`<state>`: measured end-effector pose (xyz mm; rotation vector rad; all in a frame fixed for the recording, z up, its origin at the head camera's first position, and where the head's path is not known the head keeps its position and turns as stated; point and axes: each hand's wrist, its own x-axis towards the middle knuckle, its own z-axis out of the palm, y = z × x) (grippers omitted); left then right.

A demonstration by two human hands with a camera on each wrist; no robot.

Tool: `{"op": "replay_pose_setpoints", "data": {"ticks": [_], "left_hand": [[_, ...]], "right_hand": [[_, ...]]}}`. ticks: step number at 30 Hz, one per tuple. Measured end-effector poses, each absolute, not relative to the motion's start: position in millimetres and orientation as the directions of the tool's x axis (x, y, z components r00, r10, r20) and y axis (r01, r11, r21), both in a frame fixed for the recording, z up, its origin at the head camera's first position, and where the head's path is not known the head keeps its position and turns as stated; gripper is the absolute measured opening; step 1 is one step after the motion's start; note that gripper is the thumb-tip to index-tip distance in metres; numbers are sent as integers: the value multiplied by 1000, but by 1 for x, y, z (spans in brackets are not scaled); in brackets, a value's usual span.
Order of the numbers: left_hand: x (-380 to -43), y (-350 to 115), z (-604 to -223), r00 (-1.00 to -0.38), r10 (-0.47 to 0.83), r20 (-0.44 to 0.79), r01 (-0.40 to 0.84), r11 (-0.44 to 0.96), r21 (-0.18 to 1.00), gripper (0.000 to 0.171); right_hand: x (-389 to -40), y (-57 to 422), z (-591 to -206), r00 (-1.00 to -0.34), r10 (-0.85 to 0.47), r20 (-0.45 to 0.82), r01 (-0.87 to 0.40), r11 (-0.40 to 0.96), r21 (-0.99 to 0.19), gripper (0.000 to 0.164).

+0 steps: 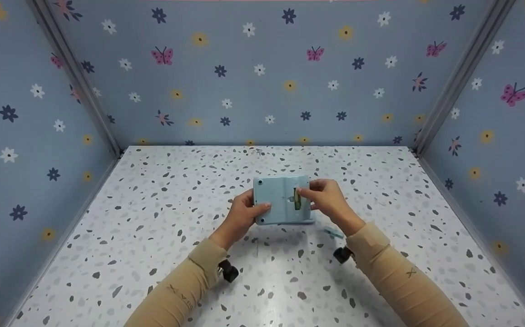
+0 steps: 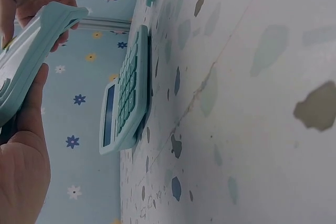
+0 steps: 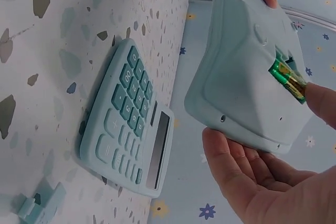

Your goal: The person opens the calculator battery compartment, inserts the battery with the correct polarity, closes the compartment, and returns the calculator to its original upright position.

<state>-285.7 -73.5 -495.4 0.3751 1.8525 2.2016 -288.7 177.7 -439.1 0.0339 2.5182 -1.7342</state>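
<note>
A pale blue calculator (image 1: 271, 195) is held up above the table, its back turned toward the head camera. My left hand (image 1: 240, 214) grips its left edge, thumb lying on the back. At the opposite edge, my right hand (image 1: 333, 200) has its fingers against the calculator while the thumb presses a green and gold battery (image 3: 286, 80). That battery sits tilted at the open battery slot, one end raised. Below, a second calculator (image 3: 128, 124) lies keys up on the table, mostly hidden in the head view. A small blue battery cover (image 1: 334, 232) lies near the right wrist.
The white speckled table (image 1: 162, 254) is enclosed by blue flowered panels (image 1: 244, 91) at the back and both sides. Grey metal posts (image 1: 78, 77) stand at the back corners. A black wrist camera (image 1: 229, 271) hangs under each forearm.
</note>
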Motion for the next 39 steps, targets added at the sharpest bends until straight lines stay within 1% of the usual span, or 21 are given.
{"op": "replay_pose_setpoints", "data": {"ticks": [5,9,13,22,27,39], "left_hand": [[-286,-73,-492,-936,349,56,-14,-196,981,56],[-287,-73,-491,-933,353,66,-9,-208,978,55],[-288,-74,-492,-935,350,62,-11,-205,979,54],[-287,-73,-491,-934,354,57,-21,-214,977,58],[-288,-74,-493,-932,359,60,-19,-213,977,57],[-289,-75,-495,-937,344,55,-20,-212,977,57]], "right_hand": [[-286,178,-444,-999,-22,40,-46,414,-909,49],[-285,179,-444,-997,-29,78,-83,418,-905,44],[-287,181,-445,-997,-37,74,-83,420,-904,43],[-289,189,-442,-996,-71,45,-70,401,-913,52],[-290,197,-439,-997,-67,44,-69,431,-900,60],[-291,215,-439,-999,-22,31,-38,507,-861,56]]}}
